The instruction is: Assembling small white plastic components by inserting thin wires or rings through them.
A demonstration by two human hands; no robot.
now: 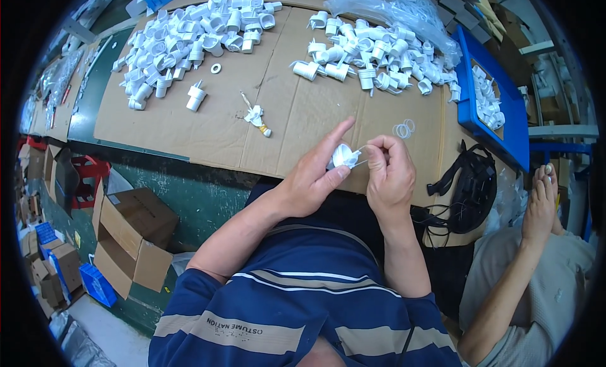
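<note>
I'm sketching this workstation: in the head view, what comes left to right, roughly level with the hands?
Open cardboard box, left hand, white plastic piece, right hand, black strapped gear, co-worker's hand.

Two big piles (183, 48) have too many white parts (380, 49) to count. One part (196, 98) sits alone and one is in the left hand (306, 180). There is one loose ring (213, 69) and one blue bin (464, 83).

This looks like a small factory workshop: heaps of identical white plastic parts (233, 19) cover a cardboard-topped bench (164, 132). A blue tray (466, 114) holds more at far right; open cartons (151, 267) stand left.
</note>
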